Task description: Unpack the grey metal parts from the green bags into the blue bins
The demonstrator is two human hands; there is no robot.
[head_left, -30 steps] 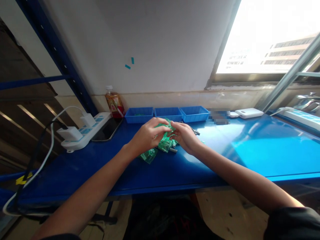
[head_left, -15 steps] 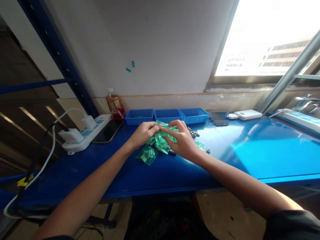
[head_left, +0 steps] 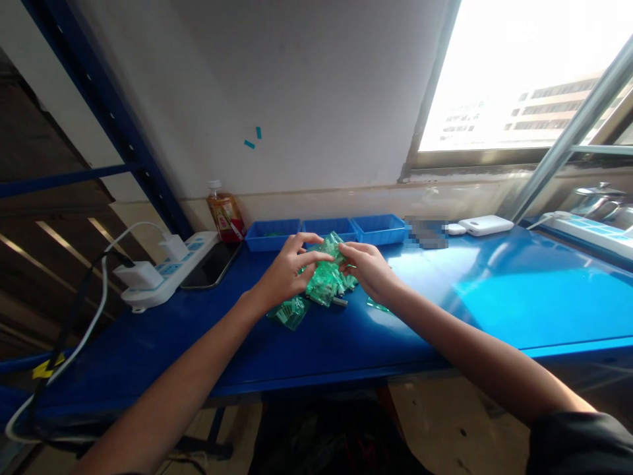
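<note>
Several small green plastic bags with metal parts lie in a pile on the blue table. My right hand pinches the edge of a green bag raised over the pile. Beside it on the left, my left hand has its thumb and fingers apart, fingertips close to that bag. Another green bag lies below my left hand. A small metal piece sits at the pile's front edge, and part of a green bag shows under my right wrist.
Three blue trays stand along the wall. Left of them are a bottle, a phone and a white power strip with plugs. White devices and another power strip lie at the right.
My right hand has closed from a spread pose into a pinch on the bag's edge. My left hand has opened its fingers. The view has shifted slightly.
</note>
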